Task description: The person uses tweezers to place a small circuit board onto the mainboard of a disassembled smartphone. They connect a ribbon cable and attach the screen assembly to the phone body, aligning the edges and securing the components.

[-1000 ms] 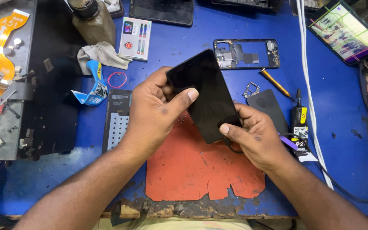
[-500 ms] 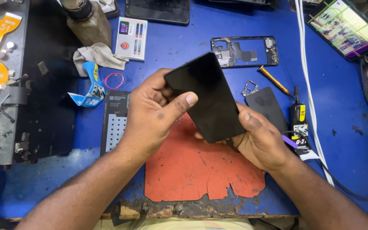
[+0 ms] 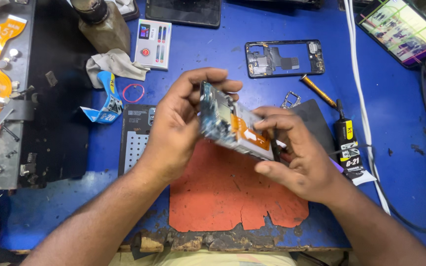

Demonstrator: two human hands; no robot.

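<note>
Two hands (image 3: 178,128) (image 3: 297,152), opened phone (image 3: 232,125), orange ribbon exposed

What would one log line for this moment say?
left hand: grips opened phone, circuit side up | right hand: holds its other end | below: orange mat | surface: blue table

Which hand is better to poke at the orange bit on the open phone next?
Probably the right hand: its fingertips already rest by the orange strip on the opened phone. The left hand clasps the phone's far end, steadying it above the red mat.
</note>
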